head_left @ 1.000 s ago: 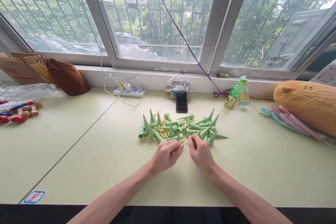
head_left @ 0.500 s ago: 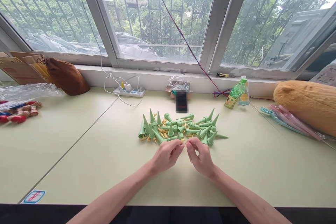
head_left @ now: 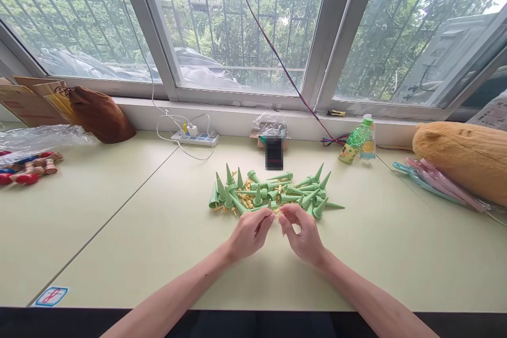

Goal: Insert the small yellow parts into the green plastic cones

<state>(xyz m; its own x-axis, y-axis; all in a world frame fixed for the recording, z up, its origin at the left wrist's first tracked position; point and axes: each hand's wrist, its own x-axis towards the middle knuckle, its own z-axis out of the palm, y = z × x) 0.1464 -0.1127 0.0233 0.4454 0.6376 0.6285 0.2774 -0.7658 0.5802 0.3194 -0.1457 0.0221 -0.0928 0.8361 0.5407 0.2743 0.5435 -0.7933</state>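
Note:
A heap of green plastic cone spikes [head_left: 273,191] mixed with small yellow pieces [head_left: 246,200] lies in the middle of the pale green table [head_left: 138,222]. My left hand [head_left: 250,232] and my right hand [head_left: 301,236] meet just in front of the heap, fingertips pinched together. Between them is a tiny yellow piece [head_left: 277,212], touched by both hands. Which hand actually grips it is hard to tell. Both forearms reach in from the near edge.
A power strip with a white cable [head_left: 195,139], a wrapped packet [head_left: 270,128] and a green drink bottle [head_left: 356,145] stand by the window sill. A brown pouch [head_left: 101,115] and wooden toys [head_left: 29,169] lie left; a plush toy [head_left: 463,158] and pink-blue hangers [head_left: 435,179] lie right.
My hands have drawn together and moved slightly toward the heap. The right hand, a gap away a second ago, now meets the left at the fingertips around a small yellow piece.

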